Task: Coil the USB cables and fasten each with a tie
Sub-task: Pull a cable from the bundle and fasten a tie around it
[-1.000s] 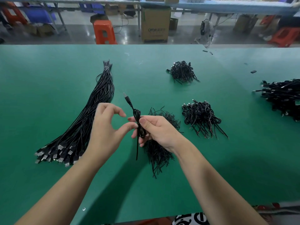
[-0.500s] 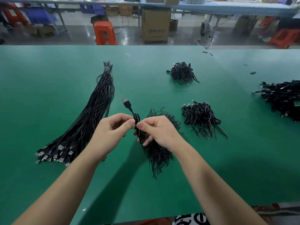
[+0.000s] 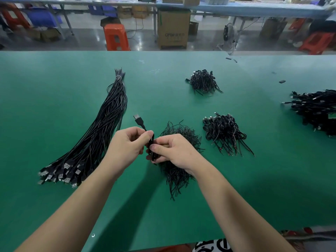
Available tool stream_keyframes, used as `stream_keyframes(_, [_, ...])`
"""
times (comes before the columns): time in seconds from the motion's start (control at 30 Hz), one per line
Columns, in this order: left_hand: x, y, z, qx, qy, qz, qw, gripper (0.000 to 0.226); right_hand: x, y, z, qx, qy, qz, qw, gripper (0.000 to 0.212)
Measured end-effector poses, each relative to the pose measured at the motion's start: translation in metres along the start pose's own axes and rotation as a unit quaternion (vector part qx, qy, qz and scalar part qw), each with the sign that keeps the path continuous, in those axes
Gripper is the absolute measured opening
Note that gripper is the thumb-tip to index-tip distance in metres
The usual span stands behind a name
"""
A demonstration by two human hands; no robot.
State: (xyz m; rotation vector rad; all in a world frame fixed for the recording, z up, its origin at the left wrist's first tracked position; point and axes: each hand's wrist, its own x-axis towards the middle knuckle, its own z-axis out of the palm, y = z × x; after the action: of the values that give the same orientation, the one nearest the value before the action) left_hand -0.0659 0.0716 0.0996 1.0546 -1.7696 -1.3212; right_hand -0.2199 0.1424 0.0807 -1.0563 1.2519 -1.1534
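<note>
A coiled black USB cable (image 3: 140,121) is held upright between my two hands, its plug sticking up and to the left. My left hand (image 3: 127,146) pinches the top of the coil with thumb and forefinger. From the right, my right hand (image 3: 174,151) grips the coil's middle and lower part, fingers curled round it. Under my right hand lies a loose heap of black ties (image 3: 177,171). A long bundle of straight USB cables (image 3: 101,131) lies to the left, plugs toward me.
Two piles of coiled, tied cables lie on the green table (image 3: 54,99): one (image 3: 224,133) right of my hands, one (image 3: 203,81) farther back. A larger black cable heap (image 3: 316,110) sits at the right edge. Stools and boxes stand beyond the table.
My left hand has closed from a spread pose onto the top of the coil. The loose tie end that hung below the coil is no longer seen. The plug has tilted lower.
</note>
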Motion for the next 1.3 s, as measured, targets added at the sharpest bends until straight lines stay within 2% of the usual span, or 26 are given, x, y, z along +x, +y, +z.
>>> stream_keyframes(0.13, [0.012, -0.015, -0.002, -0.014, 0.021, -0.014, 1.0, 0.025, -0.001, -0.004, -0.009, -0.05, 0.051, 0.023, 0.997, 0.011])
stream_keyframes(0.17, [0.018, -0.023, -0.003, 0.016, 0.044, -0.009, 0.999, 0.023, -0.001, -0.007, -0.013, -0.077, 0.062, 0.03, 0.995, 0.012])
stream_keyframes(0.23, [0.026, -0.045, -0.008, 0.156, 0.086, 0.023, 0.984, 0.018, -0.002, -0.014, -0.025, -0.139, 0.079, 0.046, 0.986, 0.013])
stream_keyframes(0.3, [0.031, -0.07, -0.013, 0.304, 0.091, 0.051, 0.947, 0.012, -0.001, -0.023, -0.041, -0.183, 0.101, 0.06, 0.976, 0.013])
stream_keyframes(0.4, [0.033, -0.112, -0.018, 0.484, 0.06, 0.065, 0.871, 0.025, 0.007, -0.031, -0.069, -0.197, 0.17, 0.073, 0.963, 0.024])
stream_keyframes(0.5, [0.03, -0.138, -0.021, 0.582, 0.037, 0.059, 0.81, 0.026, 0.021, -0.035, -0.103, -0.236, 0.242, 0.111, 0.935, 0.034])
stream_keyframes(0.57, [0.029, -0.144, -0.019, 0.61, 0.033, 0.056, 0.79, 0.025, 0.035, -0.035, -0.126, -0.268, 0.272, 0.15, 0.912, 0.039])
stream_keyframes(0.73, [0.032, -0.143, -0.011, 0.624, 0.029, 0.048, 0.779, 0.023, 0.062, -0.025, -0.171, -0.372, 0.3, 0.246, 0.843, 0.035])
stream_keyframes(0.83, [0.032, -0.145, -0.011, 0.629, 0.032, 0.054, 0.775, 0.021, 0.07, -0.013, -0.187, -0.414, 0.307, 0.241, 0.822, 0.025])
stream_keyframes(0.93, [0.032, -0.144, -0.01, 0.633, 0.023, 0.047, 0.773, 0.029, 0.077, -0.006, -0.187, -0.493, 0.291, 0.287, 0.768, 0.03])
stream_keyframes(1.1, [0.032, -0.145, -0.009, 0.633, 0.026, 0.045, 0.772, 0.032, 0.089, 0.007, -0.191, -0.532, 0.282, 0.317, 0.733, 0.036])
stream_keyframes(1.3, [0.033, -0.149, -0.009, 0.631, 0.035, 0.049, 0.773, 0.03, 0.089, 0.019, -0.193, -0.612, 0.255, 0.303, 0.685, 0.023])
